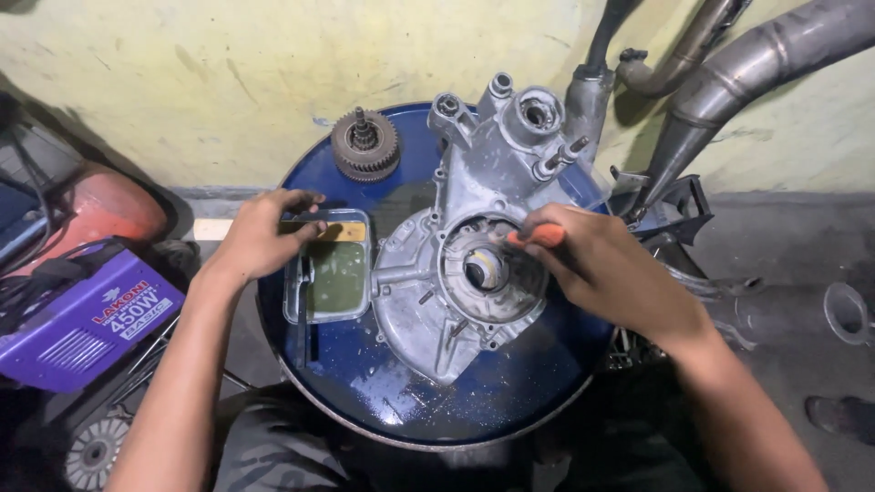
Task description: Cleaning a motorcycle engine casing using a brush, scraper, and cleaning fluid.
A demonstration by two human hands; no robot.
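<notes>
Nearest, the person's two bare forearms reach forward over dark trousers to a round blue drum top (456,401), its painted metal glossy, scuffed and flecked with grit, ringed by a bright worn rim; it serves as the counter. On its middle lies a cast aluminium engine casing (428,301), dull grey and rough-skinned, broad and rounded at the near end, narrowing to bosses and studs at the far end, with a circular bearing bore (483,269) at its centre. The right hand (606,269) is curled shut around an orange-handled tool (538,236), fingers wrapped over the grip; the working end points down into the bore, though the tip itself is too small to make out. Just left of the casing sits a shallow rectangular tray (293,305) of thin metal with rounded corners, holding a greenish oily liquid; a slim dark tool lies along its left side. The left hand (264,237) rests on the far left corner of that tray, fingers loosely bent and slightly spread, gripping nothing that shows. Farther back on the drum stands a rusty toothed gear cluster (365,144). Left of the drum is a purple box-shaped machine (77,319); behind rises a stained yellow wall (210,82), with grey exhaust pipes (756,68) leaning at the right.
</notes>
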